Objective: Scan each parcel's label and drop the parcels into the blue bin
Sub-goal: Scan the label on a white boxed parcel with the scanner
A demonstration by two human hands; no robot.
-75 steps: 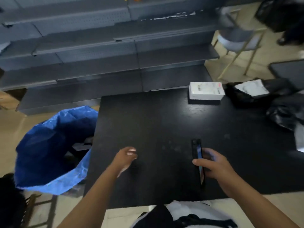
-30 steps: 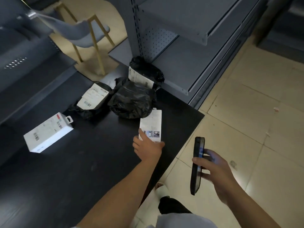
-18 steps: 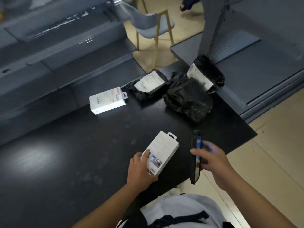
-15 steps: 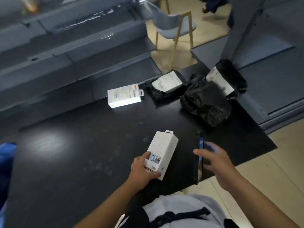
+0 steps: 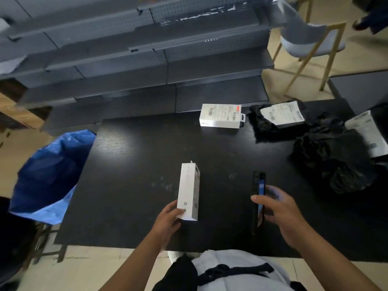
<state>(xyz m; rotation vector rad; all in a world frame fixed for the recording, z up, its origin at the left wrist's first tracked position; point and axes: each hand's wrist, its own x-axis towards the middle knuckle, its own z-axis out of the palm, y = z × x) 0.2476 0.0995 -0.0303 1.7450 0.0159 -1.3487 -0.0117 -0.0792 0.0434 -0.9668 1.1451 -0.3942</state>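
My left hand (image 5: 168, 219) grips the near end of a slim white box (image 5: 188, 190) and holds it on edge above the black table (image 5: 130, 185). My right hand (image 5: 279, 213) holds a dark phone (image 5: 258, 198) edge-on, its lit screen turned toward my palm, to the right of the box. A second white box (image 5: 220, 116) with barcode labels lies flat at the table's far edge. Black bagged parcels lie at the far right: one with a white label (image 5: 281, 116) facing up, one crumpled (image 5: 336, 158), one half out of view (image 5: 369, 133). The blue bin (image 5: 50, 175), a blue bag, stands open left of the table.
Grey metal shelving (image 5: 147, 59) runs behind the table. A grey chair with wooden legs (image 5: 308, 45) stands at the back right, with a person's shoe (image 5: 359, 25) beyond it. A wooden piece (image 5: 19, 114) sits at the far left.
My left hand picked the slim white box up from beside the black parcels, carried it to the table's middle and turned it on edge. My view swung left, bringing the blue bin back in.
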